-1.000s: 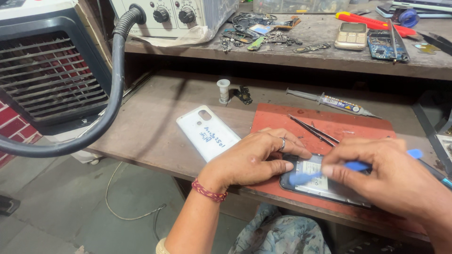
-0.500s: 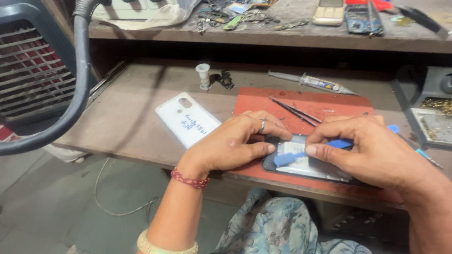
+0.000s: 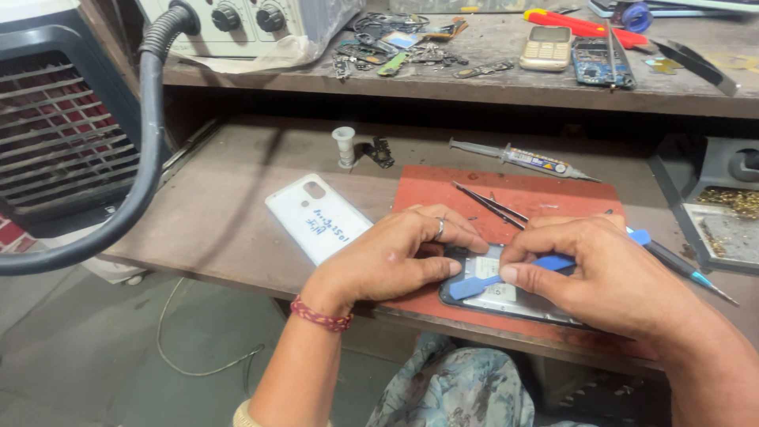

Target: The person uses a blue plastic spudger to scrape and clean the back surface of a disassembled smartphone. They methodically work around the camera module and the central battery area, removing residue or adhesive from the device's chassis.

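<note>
The opened phone is lying flat on the red work mat near the front edge of the wooden bench, and both hands are working on it. The left hand is pressing down on the phone's left end with fingers spread and thumb along its edge, pinning it in place, while the right hand is pinching a blue plastic pry tool between thumb and fingers, its flat tip resting on the phone's exposed inside. The phone is looking thin, light and rigid, with a smooth dark rim that would likely slip on the mat unless held down; its bare interior is probably fragile, so taking it by the outer edges seems safest. The pry tool appears to be a slim, slightly flexible plastic strip, best gripped close to the working tip, as it is being held. Just beside the left hand, a white back cover is lying face down, glossy and gently curved at its corners. Thin metal tweezers are resting on the mat behind the hands, and a slender syringe is lying farther back on the bench.
</note>
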